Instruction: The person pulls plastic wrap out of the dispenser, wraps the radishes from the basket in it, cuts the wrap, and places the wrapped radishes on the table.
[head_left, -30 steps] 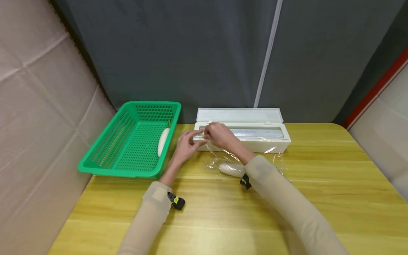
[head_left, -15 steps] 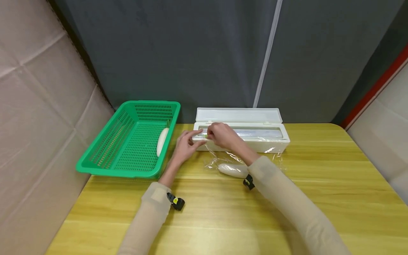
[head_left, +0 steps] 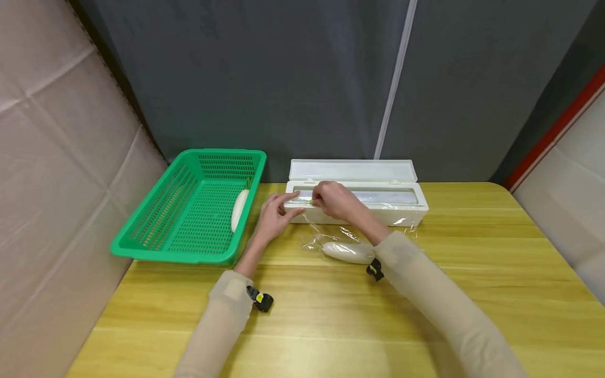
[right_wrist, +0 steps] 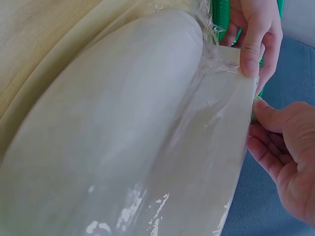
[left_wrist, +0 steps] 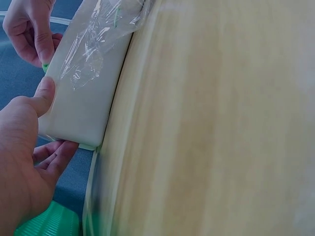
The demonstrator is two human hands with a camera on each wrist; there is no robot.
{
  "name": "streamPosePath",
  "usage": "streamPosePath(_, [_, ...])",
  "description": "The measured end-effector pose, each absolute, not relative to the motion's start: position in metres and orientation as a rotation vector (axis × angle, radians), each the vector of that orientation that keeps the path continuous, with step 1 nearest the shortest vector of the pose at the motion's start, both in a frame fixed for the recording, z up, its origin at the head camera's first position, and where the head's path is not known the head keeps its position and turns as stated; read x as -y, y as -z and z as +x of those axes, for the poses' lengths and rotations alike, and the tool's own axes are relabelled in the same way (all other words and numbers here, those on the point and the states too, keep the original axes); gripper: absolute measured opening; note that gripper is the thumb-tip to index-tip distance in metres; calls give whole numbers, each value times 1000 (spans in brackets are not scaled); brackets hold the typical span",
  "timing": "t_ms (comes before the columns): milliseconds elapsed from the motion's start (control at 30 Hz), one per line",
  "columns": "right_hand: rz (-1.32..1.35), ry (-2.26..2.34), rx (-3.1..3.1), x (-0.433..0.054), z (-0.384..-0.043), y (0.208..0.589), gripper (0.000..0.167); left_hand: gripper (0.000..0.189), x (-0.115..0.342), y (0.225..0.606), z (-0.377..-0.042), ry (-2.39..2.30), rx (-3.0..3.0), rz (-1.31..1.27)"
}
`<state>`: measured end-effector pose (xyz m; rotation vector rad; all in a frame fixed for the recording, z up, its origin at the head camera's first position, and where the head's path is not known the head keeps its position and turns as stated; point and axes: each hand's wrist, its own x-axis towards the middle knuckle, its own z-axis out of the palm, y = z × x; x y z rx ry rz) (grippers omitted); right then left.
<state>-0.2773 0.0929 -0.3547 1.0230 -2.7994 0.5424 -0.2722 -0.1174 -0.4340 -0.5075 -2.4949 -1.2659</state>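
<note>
A white cling film dispenser box [head_left: 387, 216] stands at the back of the table with its lid up and a roll inside. My left hand [head_left: 273, 218] grips its left end, thumb on the front edge and fingers against the end face. My right hand [head_left: 337, 202] pinches the small green slide cutter [head_left: 311, 202] on the front rim, right of the left thumb. Clear cling film [head_left: 314, 241] hangs from the box over a white radish [head_left: 347, 252] lying in front. My right forearm hides the radish's right end; the right wrist view shows film over the radish [right_wrist: 113, 98].
A green plastic basket [head_left: 177, 257] stands left of the box, with another white radish [head_left: 239, 210] along its right side. A dark grey curtain [head_left: 264, 79] hangs behind the wooden table [head_left: 293, 325], and a pale wall panel [head_left: 61, 184] is at left.
My right hand has slid a little to the right along the box rim with the slide cutter. More of the radish shows beside my sleeve. The left hand keeps its hold.
</note>
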Motion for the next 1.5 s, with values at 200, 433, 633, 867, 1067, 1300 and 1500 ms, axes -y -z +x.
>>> streamPosePath(200, [1000, -547, 2820, -102, -275, 354, 7, 49, 117, 435, -271, 1301, 2481, -484])
streamPosePath(433, [980, -540, 2831, -117, -275, 353, 7, 50, 116, 435, -271, 1291, 2477, -495])
streamPosePath(633, [974, -548, 2820, -128, -272, 353, 7, 50, 117, 434, -270, 1285, 2486, -491])
streamPosePath(867, [950, -568, 2841, -138, -270, 353, 6, 50, 118, 434, -270, 1313, 2510, -480])
streamPosePath(1067, [974, -556, 2803, -145, -270, 354, 5, 50, 118, 434, -271, 1308, 2498, -499])
streamPosePath(1300, [983, -558, 2784, -155, -269, 355, 5, 51, 118, 435, -271, 1300, 2497, -509])
streamPosePath(1500, [1007, -574, 2761, -162, -268, 356, 6, 50, 118, 435, -271, 1304, 2496, -508])
